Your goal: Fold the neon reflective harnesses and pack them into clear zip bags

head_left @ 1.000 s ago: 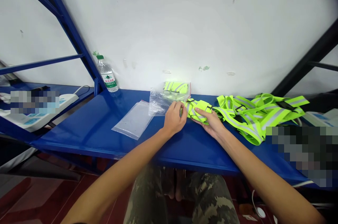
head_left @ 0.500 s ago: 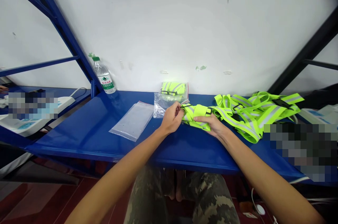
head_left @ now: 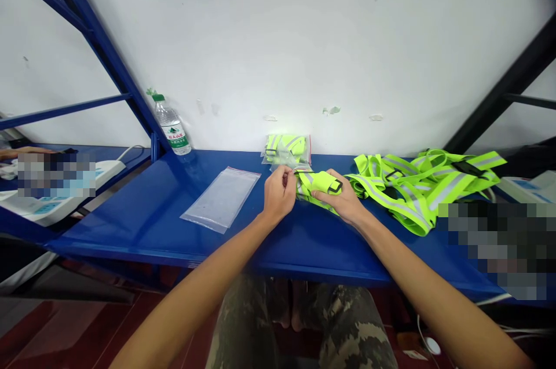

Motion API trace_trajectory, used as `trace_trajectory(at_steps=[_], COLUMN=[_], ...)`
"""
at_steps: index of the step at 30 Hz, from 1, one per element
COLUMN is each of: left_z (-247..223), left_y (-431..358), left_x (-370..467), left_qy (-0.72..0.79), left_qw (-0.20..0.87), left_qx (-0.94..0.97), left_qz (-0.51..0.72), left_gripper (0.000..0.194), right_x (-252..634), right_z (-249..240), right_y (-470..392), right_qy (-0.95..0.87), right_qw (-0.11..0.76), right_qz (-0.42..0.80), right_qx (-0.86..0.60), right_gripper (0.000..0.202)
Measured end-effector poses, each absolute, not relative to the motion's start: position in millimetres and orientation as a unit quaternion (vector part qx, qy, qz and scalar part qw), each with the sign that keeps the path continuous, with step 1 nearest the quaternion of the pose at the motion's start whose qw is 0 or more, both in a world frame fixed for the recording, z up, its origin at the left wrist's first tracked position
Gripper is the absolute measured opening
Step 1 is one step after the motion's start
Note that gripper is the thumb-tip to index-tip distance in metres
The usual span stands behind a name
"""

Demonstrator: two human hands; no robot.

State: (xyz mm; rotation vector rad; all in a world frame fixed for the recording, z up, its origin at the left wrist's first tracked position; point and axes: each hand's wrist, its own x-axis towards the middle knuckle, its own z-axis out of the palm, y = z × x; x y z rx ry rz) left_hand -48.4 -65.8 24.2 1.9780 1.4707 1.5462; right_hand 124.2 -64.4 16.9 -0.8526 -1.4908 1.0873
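Observation:
A folded yellow-green reflective strap bundle (head_left: 319, 185) with a black buckle lies between my hands. My left hand (head_left: 279, 190) pinches the edge of a clear plastic bag (head_left: 299, 168) at the bundle's left end. My right hand (head_left: 345, 198) grips the bundle's right side, thumb in front. Behind them, a bagged reflective bundle (head_left: 285, 148) rests near the wall. Flat clear zip bags (head_left: 221, 198) lie left of my hands. To the right spreads a loose heap of reflective straps (head_left: 417, 186) with black buckles.
The blue table (head_left: 130, 212) meets a white wall. A water bottle (head_left: 174, 128) stands at the back left beside the blue frame. White power strips (head_left: 104, 171) sit on a surface further left, near another person's hand (head_left: 30, 150).
The clear bag that lay spread behind my left hand is now drawn up against the bundle's left end. My left hand has shifted slightly, and my right hand's fingers wrap further round the bundle.

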Motion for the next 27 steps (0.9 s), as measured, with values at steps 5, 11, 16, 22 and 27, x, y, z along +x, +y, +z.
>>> trace_trajectory(at_steps=[5,11,16,22,27], left_z=[23,21,20,19,16], left_y=[-70,-74,-72,-71,-75], left_x=[-46,-38,-38,-41,-35], left_qy=[0.499,0.447,0.473,0.576,0.557], left_qw=[0.013,-0.094,-0.054,-0.020,0.003], left_qx=[0.704,0.778,0.767,0.737,0.753], left_qz=[0.505,0.432,0.430,0.352,0.351], left_gripper=[0.013,0.017,0.013,0.008,0.017], right_x=[124,122,120,122,122], right_z=[16,14,13,13,9], right_y=[-64,-62,-61,-59,-55], right_qy=[-0.655,-0.631,-0.551,-0.505,-0.549], right_qw=[0.518,0.554,0.590,0.621,0.622], right_qz=[0.404,0.363,0.447,0.439,0.351], right_qx=[-0.372,-0.404,-0.384,-0.408,-0.434], right_gripper=[0.036,0.033,0.043,0.047,0.043])
